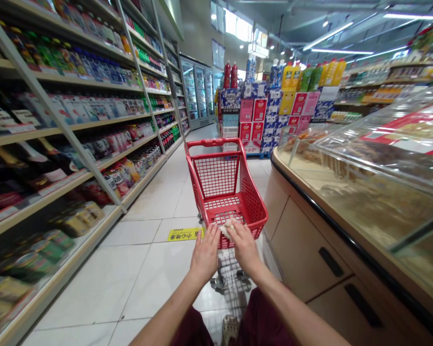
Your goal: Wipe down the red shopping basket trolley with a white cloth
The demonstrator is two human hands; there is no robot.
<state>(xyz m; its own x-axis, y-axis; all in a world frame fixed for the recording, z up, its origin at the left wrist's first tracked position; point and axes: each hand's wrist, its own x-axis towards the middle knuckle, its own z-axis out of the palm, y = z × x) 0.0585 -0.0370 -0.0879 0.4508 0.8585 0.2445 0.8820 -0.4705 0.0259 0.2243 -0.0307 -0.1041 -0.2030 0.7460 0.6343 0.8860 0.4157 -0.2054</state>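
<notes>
White cloth (227, 229) is at the near rim of the red cart (253, 204), approx ctr of frame, just below middle. It's under the R hand (244, 242): fingers bent over it, tips forward, a bit of cloth poking out past them on the L side. Can't tell if it's pinched or just pressed to the rim, fingers hide most of it.

L hand (206, 250) is just L of the cloth, at the near L corner of the cart: fingers straight & together, thumb spread, nothing wrapped. Both forearms come up from bottom of frame.

Cart basket has its far mesh panel upright; caster wheels (218, 282) show below the hands. Shoe (231, 329) at bottom ctr.

Around: yellow floor sticker (182, 235) just L of the L hand. Drinks shelving (142, 186) fills L side of frame. Counter (299, 230) w/ drawers runs close along cart's R side, clear-lidded pack (393, 129) on top, R of frame. Box stack (259, 115) w/ bottles (292, 74) on top stands beyond cart, upper ctr, blocking straight ahead. Glass-door fridges (200, 91) further back, upper ctr.
</notes>
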